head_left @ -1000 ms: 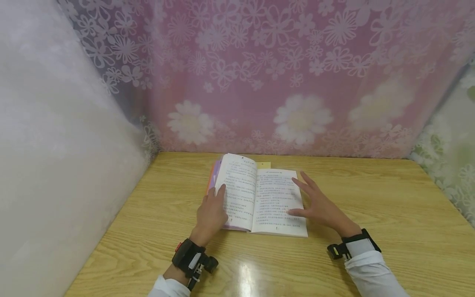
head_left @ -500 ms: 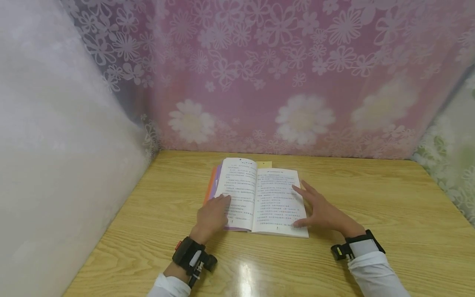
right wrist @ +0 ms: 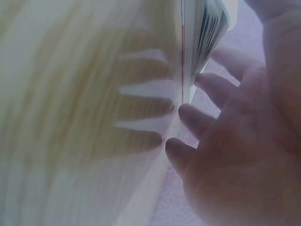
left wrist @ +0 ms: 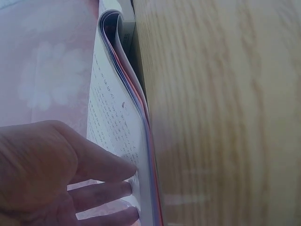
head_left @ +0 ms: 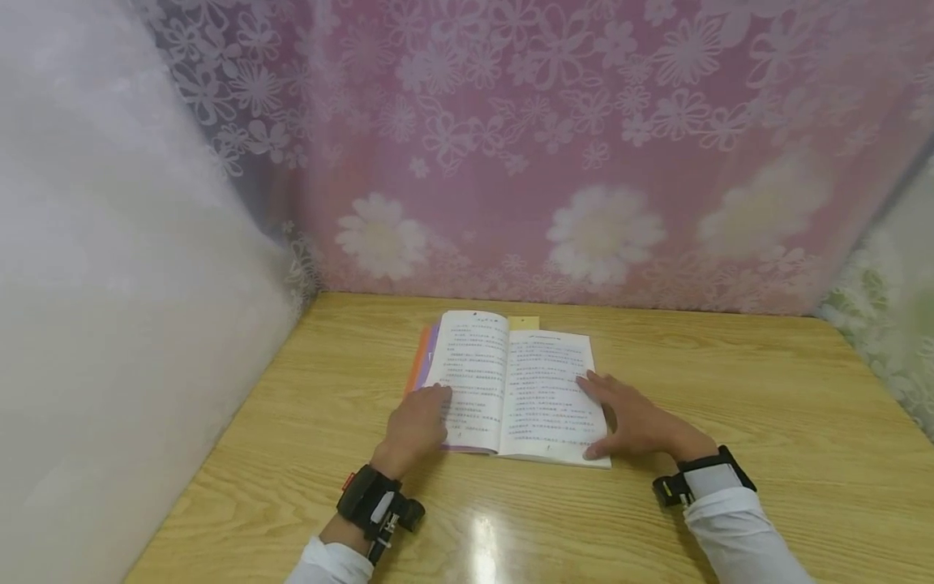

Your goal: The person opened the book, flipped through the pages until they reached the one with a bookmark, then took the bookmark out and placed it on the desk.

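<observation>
Left hand [head_left: 413,422], fingers extended and apart, rests on the outer, near part of the left page [head_left: 476,349]; the spread book [head_left: 540,405] lies face up on the table [head_left: 314,397] between both hands, its spine running away from the person; the right hand [head_left: 635,418], thumb and fingers spread, reaches over the book's right edge, thumb at the near corner; neither hand is clearly nearer.

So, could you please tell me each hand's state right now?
Left hand: open, touching the left page.
Right hand: open, at the edge of the right page.
</observation>
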`<action>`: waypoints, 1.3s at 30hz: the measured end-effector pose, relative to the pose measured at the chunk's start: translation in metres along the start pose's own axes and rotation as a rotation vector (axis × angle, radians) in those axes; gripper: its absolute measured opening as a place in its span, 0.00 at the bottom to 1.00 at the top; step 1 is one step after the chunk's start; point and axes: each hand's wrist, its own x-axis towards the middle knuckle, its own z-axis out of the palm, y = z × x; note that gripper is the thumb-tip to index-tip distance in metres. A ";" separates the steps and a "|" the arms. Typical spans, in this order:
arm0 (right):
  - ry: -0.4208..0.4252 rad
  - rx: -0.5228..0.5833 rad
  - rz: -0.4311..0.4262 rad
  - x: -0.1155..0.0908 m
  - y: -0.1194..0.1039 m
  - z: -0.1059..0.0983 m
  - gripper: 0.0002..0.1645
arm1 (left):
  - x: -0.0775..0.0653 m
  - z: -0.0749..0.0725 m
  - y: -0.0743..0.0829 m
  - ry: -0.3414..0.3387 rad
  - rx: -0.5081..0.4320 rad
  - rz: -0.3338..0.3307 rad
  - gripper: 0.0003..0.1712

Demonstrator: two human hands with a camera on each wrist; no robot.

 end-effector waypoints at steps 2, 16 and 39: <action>0.011 -0.014 0.000 0.001 0.000 0.000 0.64 | 0.000 0.000 0.000 0.009 0.004 0.024 0.25; 0.154 0.139 0.043 0.012 -0.001 0.001 0.56 | -0.001 0.008 0.013 0.191 0.127 0.202 0.21; 0.352 0.215 0.033 0.022 -0.045 -0.006 0.60 | -0.007 0.011 0.063 0.231 0.151 0.225 0.54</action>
